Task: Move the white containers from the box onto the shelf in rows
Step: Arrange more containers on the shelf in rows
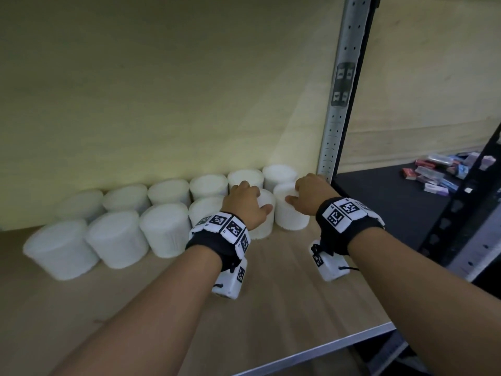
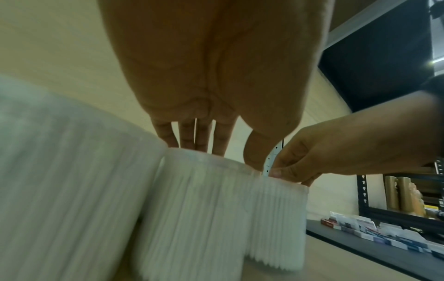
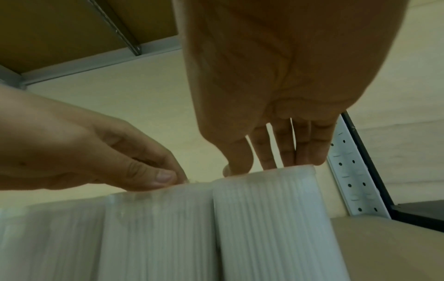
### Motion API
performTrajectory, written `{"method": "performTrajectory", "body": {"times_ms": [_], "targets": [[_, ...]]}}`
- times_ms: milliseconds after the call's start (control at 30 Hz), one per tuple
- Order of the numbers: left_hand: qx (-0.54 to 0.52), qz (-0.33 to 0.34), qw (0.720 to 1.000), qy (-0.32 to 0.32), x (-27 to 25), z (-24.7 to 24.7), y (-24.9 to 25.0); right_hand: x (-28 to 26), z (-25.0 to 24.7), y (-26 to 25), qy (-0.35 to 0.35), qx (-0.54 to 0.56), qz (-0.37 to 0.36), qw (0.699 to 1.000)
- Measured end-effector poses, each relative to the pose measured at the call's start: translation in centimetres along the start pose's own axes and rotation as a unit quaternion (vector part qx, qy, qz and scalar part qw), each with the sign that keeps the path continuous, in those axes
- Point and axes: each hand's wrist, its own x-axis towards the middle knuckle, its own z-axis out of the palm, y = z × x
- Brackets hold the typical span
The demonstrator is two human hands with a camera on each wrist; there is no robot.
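White ribbed containers stand in two rows on a wooden shelf, a back row against the wall and a front row. My left hand grips one front-row container from above, fingers over its far rim and thumb on the near side. The left wrist view shows that hand on the container's top. My right hand holds the rightmost front-row container the same way. In the right wrist view its fingers reach over that container's rim. No box is in view.
A perforated metal upright stands just right of the containers. Beyond it a black shelf carries small coloured packets. A plywood back wall closes the rear. The shelf's metal front edge runs below my forearms.
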Motion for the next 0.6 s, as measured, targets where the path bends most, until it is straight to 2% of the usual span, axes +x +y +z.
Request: {"method": "performTrajectory", "body": {"times_ms": [600], "targets": [[-0.034, -0.01, 0.999, 0.006, 0.03, 0.14, -0.11, 0.69, -0.15, 0.19, -0.007, 0.004, -0.014, 1.0]]}}
